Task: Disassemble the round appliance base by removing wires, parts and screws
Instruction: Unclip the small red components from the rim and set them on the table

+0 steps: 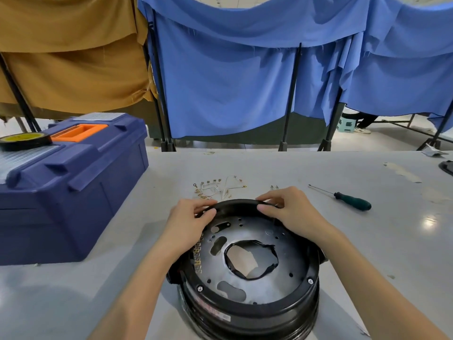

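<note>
Illumination is bright and even, from overhead. A round glare patch lies on the table (430, 222), to the right of the right hand (291, 214). The metal plate of the base (247, 312), below both hands, returns a dull, patchy sheen. Shadows are soft: a faint one falls on the table below and left of the left hand (191, 224). Focus is sharp at the hands and the base. The toolbox (73, 192), left of the left hand, is slightly blurred and stretched. Wide-angle distortion tilts the curtain poles (291, 94) beyond the hands.
</note>
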